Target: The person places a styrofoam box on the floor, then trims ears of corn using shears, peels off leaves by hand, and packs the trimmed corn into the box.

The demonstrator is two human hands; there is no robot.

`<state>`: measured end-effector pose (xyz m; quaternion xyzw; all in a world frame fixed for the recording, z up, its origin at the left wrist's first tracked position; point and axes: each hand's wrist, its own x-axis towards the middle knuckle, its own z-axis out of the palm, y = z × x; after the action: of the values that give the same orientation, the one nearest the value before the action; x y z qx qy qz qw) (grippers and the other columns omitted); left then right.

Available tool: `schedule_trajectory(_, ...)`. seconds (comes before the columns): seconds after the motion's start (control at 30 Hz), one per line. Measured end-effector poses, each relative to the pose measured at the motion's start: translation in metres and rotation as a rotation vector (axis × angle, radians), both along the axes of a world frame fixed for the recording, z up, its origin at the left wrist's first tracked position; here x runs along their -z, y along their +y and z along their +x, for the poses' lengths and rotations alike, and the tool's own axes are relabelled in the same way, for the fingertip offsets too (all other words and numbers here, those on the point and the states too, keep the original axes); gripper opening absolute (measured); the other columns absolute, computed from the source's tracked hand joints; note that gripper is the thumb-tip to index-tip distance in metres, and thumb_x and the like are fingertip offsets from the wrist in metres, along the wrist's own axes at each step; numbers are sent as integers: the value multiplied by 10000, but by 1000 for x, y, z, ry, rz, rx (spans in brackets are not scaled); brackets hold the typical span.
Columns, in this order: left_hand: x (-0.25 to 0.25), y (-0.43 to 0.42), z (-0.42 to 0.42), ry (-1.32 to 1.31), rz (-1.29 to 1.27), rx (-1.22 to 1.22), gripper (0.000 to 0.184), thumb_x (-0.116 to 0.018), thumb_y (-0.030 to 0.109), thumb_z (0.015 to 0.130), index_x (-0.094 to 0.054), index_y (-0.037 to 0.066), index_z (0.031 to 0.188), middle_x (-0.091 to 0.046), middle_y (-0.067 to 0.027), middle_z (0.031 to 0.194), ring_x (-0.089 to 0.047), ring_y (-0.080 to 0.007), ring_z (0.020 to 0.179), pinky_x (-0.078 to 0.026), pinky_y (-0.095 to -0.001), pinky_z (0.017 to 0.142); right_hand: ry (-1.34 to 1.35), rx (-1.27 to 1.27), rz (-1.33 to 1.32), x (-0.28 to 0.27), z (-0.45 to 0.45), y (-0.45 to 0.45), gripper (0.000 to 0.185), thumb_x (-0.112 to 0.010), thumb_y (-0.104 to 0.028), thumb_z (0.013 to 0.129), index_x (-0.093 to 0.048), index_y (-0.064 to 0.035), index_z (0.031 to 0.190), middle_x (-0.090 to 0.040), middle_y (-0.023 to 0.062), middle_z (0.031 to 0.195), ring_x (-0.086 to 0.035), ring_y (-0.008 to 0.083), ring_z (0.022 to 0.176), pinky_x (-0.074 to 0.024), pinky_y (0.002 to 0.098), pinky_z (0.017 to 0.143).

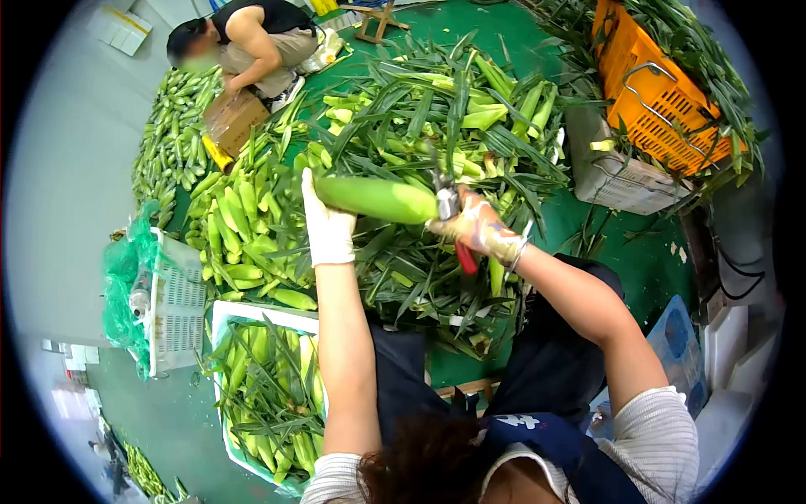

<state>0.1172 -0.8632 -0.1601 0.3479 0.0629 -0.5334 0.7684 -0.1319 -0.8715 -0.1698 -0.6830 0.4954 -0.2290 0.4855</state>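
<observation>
My left hand [327,225], in a white glove, holds a green ear of corn in its husk [378,199] near one end. The ear lies roughly level across the view. My right hand [478,225], in a patterned glove, is closed on pruning shears with red handles [466,256]. The shears' metal head touches or nearly touches the ear's right end. Beneath both hands spreads a large heap of cut leaves and stalks [420,109]. Left of my left hand lies a pile of husked ears [243,218].
A white foam box of corn [220,328] stands at lower left, beside a white basket with green netting [178,294]. Another person [252,42] crouches at upper left by a cardboard box [237,119]. An orange crate [655,101] rests on a grey crate [617,172] at right.
</observation>
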Motion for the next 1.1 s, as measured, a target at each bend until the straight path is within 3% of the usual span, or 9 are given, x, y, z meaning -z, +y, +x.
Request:
schedule_trajectory(0.1, -7, 10, 3, -147, -248, -73, 363, -647, 333, 864, -538, 37, 1045, -587, -135, 1013, -563, -246, 905, -475, -388, 842, -138, 253, 255, 9, 13, -22, 432, -789, -184, 664, -561, -42, 1001, -629, 48, 886, -563, 146, 780, -479, 286, 744)
schedule_trajectory(0.23, -59, 30, 13, -697, 158, -657, 459, -688, 308, 836, -501, -8, 1111, -581, -136, 1033, -583, -240, 899, -507, -416, 809, -98, 415, 120, 17, -20, -46, 657, -792, -311, 657, -457, 9, 1123, -618, 129, 939, -593, 220, 798, -491, 327, 774)
schedule_trajectory(0.33, -47, 39, 45, -866, 170, -469, 566, -724, 335, 797, -480, -23, 1161, -582, -128, 1014, -586, -224, 891, -506, -376, 809, 564, 205, -600, -1, -18, -35, 751, -776, -458, 621, -450, 12, 1107, -529, 203, 1016, -534, 354, 957, -440, 429, 863)
schedule_trajectory(0.4, -35, 31, 27, -910, 141, -265, 534, -730, 318, 790, -524, -27, 1142, -601, -109, 928, -589, -198, 744, -518, -326, 679, 506, 120, -644, -16, -2, -12, 763, -781, -467, 603, -451, 3, 1105, -499, 211, 1089, -501, 350, 1040, -417, 422, 891)
schedule_trajectory(0.53, -31, 22, -30, -720, 35, 160, 355, -676, 298, 846, -565, -9, 986, -617, -107, 873, -605, -185, 726, -512, -306, 626, 123, -201, -22, -27, 27, 28, 780, -800, -460, 612, -441, 9, 1122, -567, 181, 990, -568, 285, 869, -478, 369, 780)
schedule_trajectory(0.67, -21, 37, -76, -1189, 27, 341, 363, -702, 256, 826, -539, 4, 1031, -619, -67, 896, -596, -146, 759, -502, -286, 686, -112, -137, -87, -7, 31, 29, 721, -804, -391, 647, -447, -4, 1140, -566, 143, 1011, -551, 230, 896, -463, 341, 803)
schedule_trajectory(0.77, -14, 45, -75, -1032, -30, 422, 429, -783, 196, 742, -535, 19, 1045, -605, -66, 934, -576, -126, 784, -490, -268, 699, -228, -239, -8, -1, 25, 23, 650, -792, -323, 688, -456, -32, 1162, -556, 76, 1028, -505, 164, 945, -430, 309, 837)
schedule_trajectory(0.93, -27, 51, -42, -1694, 344, 622, 535, -724, 219, 625, -511, 23, 1075, -643, -176, 918, -626, -267, 820, -494, -357, 760, 125, -359, 39, 1, -20, 13, 689, -779, -432, 638, -446, 20, 1038, -535, 119, 828, -515, 213, 778, -445, 335, 726)
schedule_trajectory(1.1, -21, 64, -55, -1652, 206, 981, 538, -711, 220, 613, -511, 30, 1074, -632, -172, 920, -607, -275, 826, -476, -341, 773, 82, -461, 82, -16, -31, 7, 712, -783, -406, 645, -410, 39, 1059, -535, 141, 873, -512, 229, 806, -443, 339, 736)
